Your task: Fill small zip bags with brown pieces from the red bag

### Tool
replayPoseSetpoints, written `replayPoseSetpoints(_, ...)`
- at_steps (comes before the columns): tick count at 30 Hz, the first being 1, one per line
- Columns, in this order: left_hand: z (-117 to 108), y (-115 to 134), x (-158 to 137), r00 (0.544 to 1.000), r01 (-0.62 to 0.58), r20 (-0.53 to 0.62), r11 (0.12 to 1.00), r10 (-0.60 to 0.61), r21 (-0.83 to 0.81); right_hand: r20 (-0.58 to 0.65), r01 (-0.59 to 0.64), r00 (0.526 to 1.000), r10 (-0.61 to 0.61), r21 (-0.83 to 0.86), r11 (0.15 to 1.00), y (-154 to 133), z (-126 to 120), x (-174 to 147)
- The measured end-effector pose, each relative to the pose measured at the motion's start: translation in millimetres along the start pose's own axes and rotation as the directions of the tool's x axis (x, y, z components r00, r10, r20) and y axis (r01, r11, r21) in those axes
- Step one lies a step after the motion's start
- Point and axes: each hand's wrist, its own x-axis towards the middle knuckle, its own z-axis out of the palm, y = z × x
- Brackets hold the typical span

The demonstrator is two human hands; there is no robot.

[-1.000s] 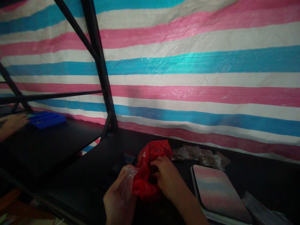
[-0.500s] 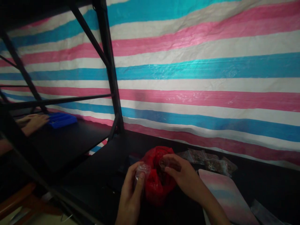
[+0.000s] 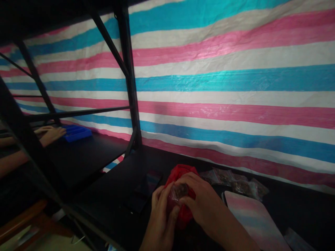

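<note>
Pouch [image 3: 176,195]: small clear plastic w/ dark bits inside, pinched between both hands over red bag [image 3: 183,212] on black bench. L hand [image 3: 160,218] fingers closed on it; R hand [image 3: 201,202] grips its top.

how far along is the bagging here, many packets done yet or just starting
Done: several small filled clear packets lie in a loose row on the black table, behind the shiny plate. In hand: the left hand and right hand meet over the red bag, pinching a small clear bag with something dark at its mouth. Left: the red bag looks still bulky; how much it holds cannot be seen.
</note>
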Motion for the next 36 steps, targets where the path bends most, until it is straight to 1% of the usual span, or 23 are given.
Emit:
replayPoseSetpoints(2,2,-2,-2,0.999,-0.012,0.043,0.999,0.014,-0.037,0.043,0.017,0.999,-0.016,-0.042,0.999,-2,-2,-1)
replayPoseSetpoints(4,7,-1,-4,0.998,0.006,0.065,0.995,0.001,-0.104,0.079,0.036,0.996,-0.031,-0.066,0.997,-4,-5,-4)
replayPoseSetpoints(6,13,1,-6,0.996,0.064,0.069,0.979,-0.051,-0.193,0.101,0.052,0.994,-0.044,-0.084,0.995,-6,-9,-6)
replayPoseSetpoints(9,26,7,-9,0.987,0.147,0.103,0.938,-0.121,-0.314,0.133,0.041,0.991,-0.027,-0.108,0.993,-7,-15,-10)
replayPoseSetpoints(12,35,11,-8,0.982,0.167,0.146,0.914,-0.12,-0.369,0.138,0.028,0.99,-0.017,-0.081,0.996,-4,-19,-14)
replayPoseSetpoints(14,36,13,-6,0.981,0.177,0.147,0.906,-0.13,-0.383,0.127,0.037,0.992,-0.029,-0.062,0.997,-2,-20,-16)
replayPoseSetpoints(18,29,13,-3,0.982,0.183,0.101,0.921,-0.157,-0.345,0.084,0.067,0.995,-0.054,-0.15,0.986,-1,-18,-15)
replayPoseSetpoints(21,21,13,-2,0.99,0.143,0.048,0.953,-0.135,-0.266,0.043,0.059,0.998,-0.051,-0.189,0.98,-4,-13,-13)
replayPoseSetpoints(24,15,12,-2,0.996,0.082,-0.011,0.98,-0.085,-0.183,0.001,0.032,0.999,-0.032,-0.118,0.992,-9,-10,-12)
replayPoseSetpoints(26,11,12,-2,0.995,0.078,-0.055,0.987,-0.087,-0.139,-0.083,0.02,0.996,-0.024,-0.048,0.999,-8,-12,-9)
replayPoseSetpoints(28,8,14,-2,0.988,0.099,-0.11,0.988,-0.112,-0.119,-0.213,-0.017,0.977,0.02,0.014,1.0,1,-16,-4)
replayPoseSetpoints(30,5,19,-4,0.974,0.11,-0.189,0.989,-0.127,-0.099,-0.327,-0.089,0.94,0.097,0.038,0.995,18,-20,1)
replayPoseSetpoints(31,5,22,-6,0.963,0.106,-0.24,0.991,-0.123,-0.081,-0.363,-0.134,0.921,0.138,0.035,0.99,29,-20,4)
replayPoseSetpoints(33,9,29,-12,0.946,0.059,-0.316,0.998,-0.068,-0.037,-0.387,-0.208,0.902,0.192,0.001,0.978,49,-14,8)
replayPoseSetpoints(34,15,33,-16,0.948,0.014,-0.319,1.0,-0.02,-0.02,-0.373,-0.226,0.904,0.209,-0.002,0.974,57,-9,10)
replayPoseSetpoints(35,21,36,-20,0.957,-0.046,-0.286,0.999,0.039,-0.02,-0.352,-0.231,0.911,0.216,0.0,0.973,63,-2,11)
replayPoseSetpoints(36,30,39,-25,0.969,-0.111,-0.225,0.993,0.1,-0.035,-0.333,-0.231,0.917,0.22,0.006,0.973,67,4,12)
